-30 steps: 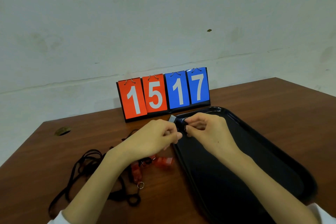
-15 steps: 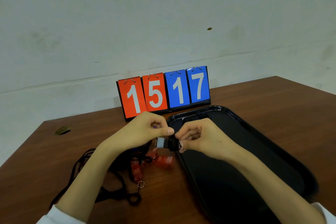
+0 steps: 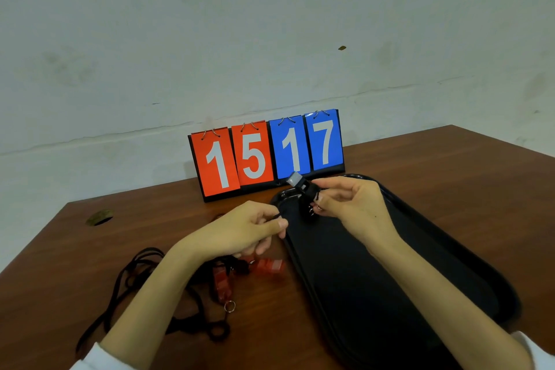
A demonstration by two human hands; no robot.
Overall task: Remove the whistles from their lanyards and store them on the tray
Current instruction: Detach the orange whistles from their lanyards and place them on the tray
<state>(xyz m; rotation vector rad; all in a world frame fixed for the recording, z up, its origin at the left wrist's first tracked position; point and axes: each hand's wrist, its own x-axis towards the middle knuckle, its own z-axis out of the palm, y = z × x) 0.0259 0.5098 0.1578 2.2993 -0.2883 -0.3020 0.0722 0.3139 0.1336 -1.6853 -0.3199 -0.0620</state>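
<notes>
My right hand pinches a black whistle with a grey mouthpiece, held above the far left end of the black tray. A small metal ring hangs below the whistle. My left hand pinches the black lanyard cord that runs to the whistle. Two red whistles lie on the wooden table left of the tray, still among black lanyards. One of them has a key ring at its near end.
A flip scoreboard reading 15 and 17 stands at the back of the table, just behind the tray. A small hole is in the tabletop at the far left. A white wall rises behind the table.
My right hand lifted the black whistle up and to the right, over the tray's far end. My left hand stayed lower and now holds only the cord, so the two hands have drawn apart.
</notes>
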